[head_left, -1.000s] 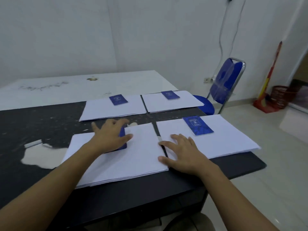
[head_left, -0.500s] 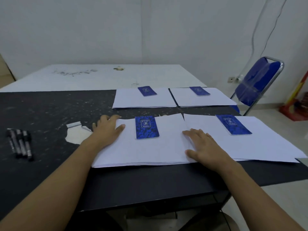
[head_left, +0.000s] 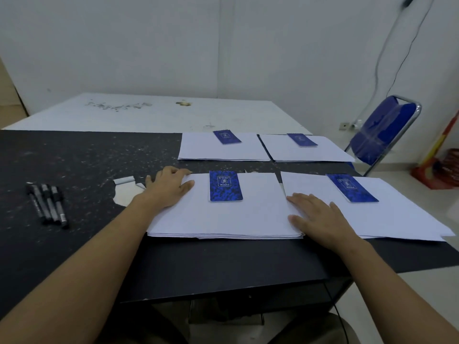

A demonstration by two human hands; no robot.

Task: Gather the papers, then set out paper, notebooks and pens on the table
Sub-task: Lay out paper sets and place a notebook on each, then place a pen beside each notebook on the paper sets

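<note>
Several white paper stacks lie on the black table (head_left: pixel 74 157), each with a small blue notebook on top. On the near left stack (head_left: pixel 223 217) rests a blue notebook (head_left: pixel 225 185). My left hand (head_left: pixel 167 186) lies flat on that stack's far left corner. My right hand (head_left: pixel 316 214) presses flat on its right edge, next to the near right stack (head_left: pixel 397 214) with its notebook (head_left: pixel 352 187). Two more stacks (head_left: pixel 223 151) (head_left: pixel 308 151) sit farther back. Several black pens (head_left: pixel 48 204) lie side by side at the left.
A white table surface (head_left: pixel 161 112) extends behind the black one. A blue folding chair (head_left: pixel 382 132) stands at the right by the wall. A torn white patch (head_left: pixel 126 192) shows in the black top beside my left hand. Red items (head_left: pixel 442 170) sit on the floor at far right.
My left hand slid off the blue notebook to the stack's far left corner. The view turned left, bringing the pens into sight. My right hand stays on the stack's right edge.
</note>
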